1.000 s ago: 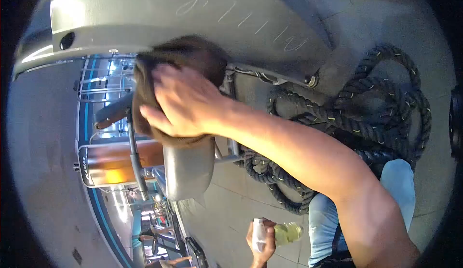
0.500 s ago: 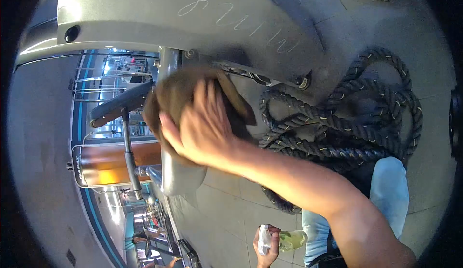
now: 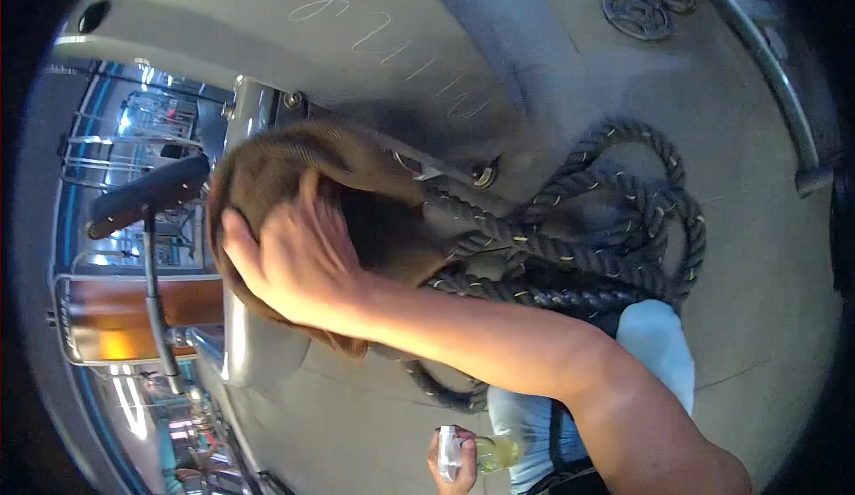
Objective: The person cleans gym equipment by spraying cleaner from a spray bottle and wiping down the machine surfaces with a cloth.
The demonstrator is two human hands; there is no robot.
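Observation:
My right hand (image 3: 303,250) grips a brown ribbed cloth (image 3: 267,161), its fingers curled into the fabric and the thumb along the left side. The cloth bunches in dark folds over part of a grey metal machine frame (image 3: 254,108), hiding what lies beneath. Low in the view, my left hand (image 3: 452,473) is closed around a spray bottle with a white trigger head (image 3: 448,450). Its clear body (image 3: 497,452) holds yellowish-green liquid.
Thick black battle rope (image 3: 614,263) lies coiled on the tiled floor beside my knee (image 3: 655,335). A large grey panel (image 3: 374,14) with white script borders the top. Weight plates (image 3: 637,16) lie at upper right. A padded bar (image 3: 147,197) and a brown punching bag (image 3: 134,317) appear at left.
The whole view has shifted, so most things sit further left. My right hand's fingers have curled more into the cloth, which has opened into a wider fold. My left hand still holds the bottle.

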